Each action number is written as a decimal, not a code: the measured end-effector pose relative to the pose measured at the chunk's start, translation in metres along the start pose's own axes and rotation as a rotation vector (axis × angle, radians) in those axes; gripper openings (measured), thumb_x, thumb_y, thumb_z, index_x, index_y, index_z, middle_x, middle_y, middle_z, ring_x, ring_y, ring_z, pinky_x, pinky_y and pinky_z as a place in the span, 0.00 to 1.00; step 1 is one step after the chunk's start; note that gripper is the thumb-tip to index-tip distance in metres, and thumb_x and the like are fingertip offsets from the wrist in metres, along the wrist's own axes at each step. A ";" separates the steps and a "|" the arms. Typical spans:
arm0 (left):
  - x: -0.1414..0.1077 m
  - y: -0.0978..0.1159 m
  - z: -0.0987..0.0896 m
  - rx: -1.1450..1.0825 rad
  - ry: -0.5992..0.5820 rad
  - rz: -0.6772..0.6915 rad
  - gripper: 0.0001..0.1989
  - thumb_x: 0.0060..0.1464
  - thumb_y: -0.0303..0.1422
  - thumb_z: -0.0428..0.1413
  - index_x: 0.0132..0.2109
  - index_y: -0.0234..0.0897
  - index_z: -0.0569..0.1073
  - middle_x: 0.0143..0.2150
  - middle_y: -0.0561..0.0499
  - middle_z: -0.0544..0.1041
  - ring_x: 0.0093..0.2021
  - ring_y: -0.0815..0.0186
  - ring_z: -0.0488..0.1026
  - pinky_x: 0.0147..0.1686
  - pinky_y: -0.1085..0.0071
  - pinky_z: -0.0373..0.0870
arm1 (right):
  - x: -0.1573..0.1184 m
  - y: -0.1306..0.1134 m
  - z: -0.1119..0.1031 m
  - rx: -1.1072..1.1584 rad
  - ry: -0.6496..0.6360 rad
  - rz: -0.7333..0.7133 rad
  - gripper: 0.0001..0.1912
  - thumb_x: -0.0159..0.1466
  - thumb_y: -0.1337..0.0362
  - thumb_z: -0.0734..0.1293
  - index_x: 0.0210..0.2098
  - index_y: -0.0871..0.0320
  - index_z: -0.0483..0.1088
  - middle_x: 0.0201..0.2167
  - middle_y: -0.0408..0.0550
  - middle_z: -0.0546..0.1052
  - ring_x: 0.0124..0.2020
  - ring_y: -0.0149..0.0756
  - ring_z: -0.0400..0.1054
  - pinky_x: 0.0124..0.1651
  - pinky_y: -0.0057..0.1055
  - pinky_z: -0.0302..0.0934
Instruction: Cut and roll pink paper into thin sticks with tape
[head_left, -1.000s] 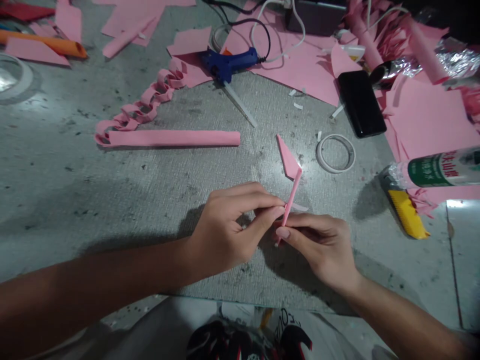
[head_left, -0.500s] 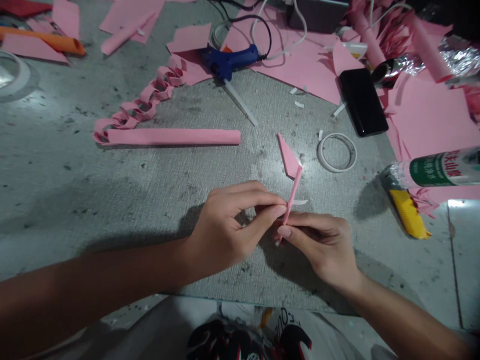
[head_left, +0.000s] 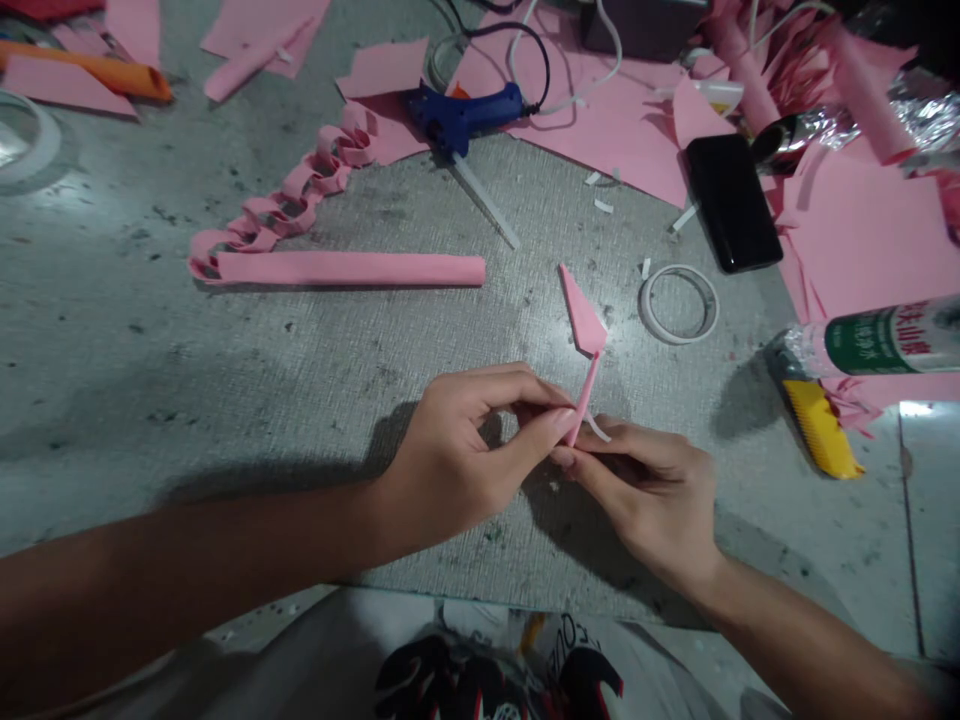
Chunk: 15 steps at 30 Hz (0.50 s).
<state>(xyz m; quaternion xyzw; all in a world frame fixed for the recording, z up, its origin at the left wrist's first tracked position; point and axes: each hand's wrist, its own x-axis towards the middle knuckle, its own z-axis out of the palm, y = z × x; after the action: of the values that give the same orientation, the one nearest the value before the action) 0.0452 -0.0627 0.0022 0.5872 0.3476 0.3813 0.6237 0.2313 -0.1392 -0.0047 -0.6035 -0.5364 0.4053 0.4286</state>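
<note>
Left hand and right hand pinch pink roll; bottle label: "山泉"

The person's left hand and right hand pinch a thin pink paper roll; a pointed pink piece lies just beyond it; a white tape ring and a blue glue gun lie farther off.

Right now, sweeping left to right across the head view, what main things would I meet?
Orange tube → pink paper chain → left hand → thin pink roll → right hand → black phone-like slab → yellow-ended object.
</note>
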 end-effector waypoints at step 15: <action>0.000 -0.001 -0.002 -0.102 -0.022 -0.052 0.08 0.65 0.25 0.63 0.39 0.39 0.86 0.39 0.52 0.86 0.40 0.67 0.83 0.39 0.73 0.78 | 0.005 -0.007 -0.001 0.058 -0.028 0.070 0.03 0.66 0.65 0.79 0.37 0.50 0.87 0.28 0.44 0.86 0.26 0.34 0.77 0.29 0.29 0.70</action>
<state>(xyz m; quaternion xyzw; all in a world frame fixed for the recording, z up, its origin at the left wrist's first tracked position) 0.0437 -0.0615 0.0005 0.5495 0.3362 0.3758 0.6662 0.2310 -0.1341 0.0022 -0.6035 -0.5092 0.4436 0.4240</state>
